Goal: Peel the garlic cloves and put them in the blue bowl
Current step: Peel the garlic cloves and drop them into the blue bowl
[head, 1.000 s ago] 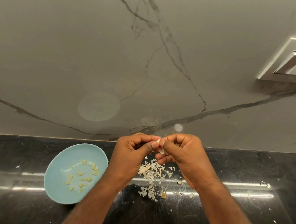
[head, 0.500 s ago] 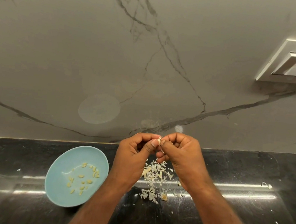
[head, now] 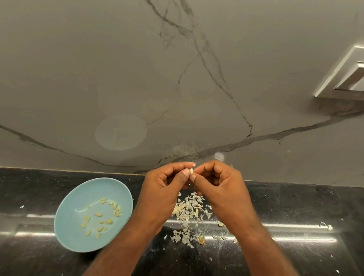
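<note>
Inspector: Hand positions?

Technician: The left hand (head: 161,194) and right hand (head: 218,186) meet fingertip to fingertip above the rear edge of the black countertop (head: 14,187), in front of the marble backsplash (head: 94,61).

Inspector: Grip state?

Technician: Both hands are curled. The left thumb and forefinger pinch a small pale garlic clove (head: 191,170) from the 9 o'clock side. The right thumb and forefinger pinch the same clove from the 3 o'clock side. The remaining fingers of each hand fold toward the palm.

Inspector: Clove location?

Technician: It is held in the air between the two hands, clear of the countertop. How much skin it carries cannot be determined.

Inspector: Receptacle?

Technician: The blue bowl (head: 66,206) stands on the countertop at 8 o'clock from the hands, just beside the left wrist. Contact between them cannot be determined. Peeled cloves (head: 101,217) lie scattered across its floor.

Inspector: Residue?

Technician: Peel scraps (head: 188,208) lie on the countertop at 6 o'clock from the held clove, between the wrists and partly hidden by the hands. Stray flakes spread toward 4 o'clock.

Inspector: Fixtures?

Technician: A white switch plate (head: 362,76) sits on the backsplash at 2 o'clock in the view.
</note>
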`<state>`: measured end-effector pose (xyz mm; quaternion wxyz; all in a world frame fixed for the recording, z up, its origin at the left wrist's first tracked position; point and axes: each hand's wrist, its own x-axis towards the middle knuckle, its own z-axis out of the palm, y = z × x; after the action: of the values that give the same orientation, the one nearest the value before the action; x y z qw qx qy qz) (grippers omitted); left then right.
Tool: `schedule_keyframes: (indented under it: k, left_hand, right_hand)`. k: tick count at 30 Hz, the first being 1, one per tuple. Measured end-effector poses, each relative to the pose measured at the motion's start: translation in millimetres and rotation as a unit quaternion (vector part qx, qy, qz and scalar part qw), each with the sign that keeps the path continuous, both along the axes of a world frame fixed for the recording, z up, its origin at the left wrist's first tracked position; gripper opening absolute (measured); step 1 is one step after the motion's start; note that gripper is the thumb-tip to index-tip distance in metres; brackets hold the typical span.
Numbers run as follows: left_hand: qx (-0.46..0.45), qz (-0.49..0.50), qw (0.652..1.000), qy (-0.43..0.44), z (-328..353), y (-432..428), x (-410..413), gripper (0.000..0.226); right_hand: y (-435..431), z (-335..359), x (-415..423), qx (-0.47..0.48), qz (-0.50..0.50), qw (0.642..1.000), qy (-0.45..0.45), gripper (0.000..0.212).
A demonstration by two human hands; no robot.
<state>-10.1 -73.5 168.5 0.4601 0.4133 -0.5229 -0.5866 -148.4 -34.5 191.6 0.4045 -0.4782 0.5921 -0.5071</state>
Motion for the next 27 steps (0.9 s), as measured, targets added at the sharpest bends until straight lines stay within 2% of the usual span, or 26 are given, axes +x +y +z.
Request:
schedule_keyframes:
  k: [6, 12, 17, 20, 22, 25, 27]
  left_hand:
    - [0.022, -0.019, 1.0, -0.003, -2, -3, 3, 0.015]
    - [0.049, -0.043, 0.996, 0.061, -3, -7, 9, 0.017]
    - [0.087, -0.036, 0.986, 0.135, 0, -5, 3, 0.019]
    - [0.099, -0.015, 0.982, 0.158, 2, -6, 3, 0.019]
    - [0.1, -0.005, 0.982, 0.163, 1, -7, 4, 0.018]
    - [0.101, -0.004, 0.981, 0.165, 0, -6, 2, 0.017]
    - [0.099, -0.008, 0.982, 0.158, 1, -4, 0, 0.017]
  right_hand:
    - [-3, -1, -4, -0.03, 0.02, 0.991, 0.128, 0.008]
    - [-3, -2, -2, -0.076, 0.044, 0.971, 0.223, 0.009]
    - [-1, -5, 0, -0.108, 0.03, 0.978, 0.178, 0.016]
    - [-1, -6, -4, -0.08, -0.025, 0.985, 0.152, 0.022]
    - [-1, -7, -9, -0.037, -0.042, 0.982, 0.182, 0.029]
    - [0, -3, -12, 0.028, 0.004, 0.973, 0.231, 0.039]
    - [2, 2, -8, 0.022, 0.004, 0.988, 0.152, 0.034]
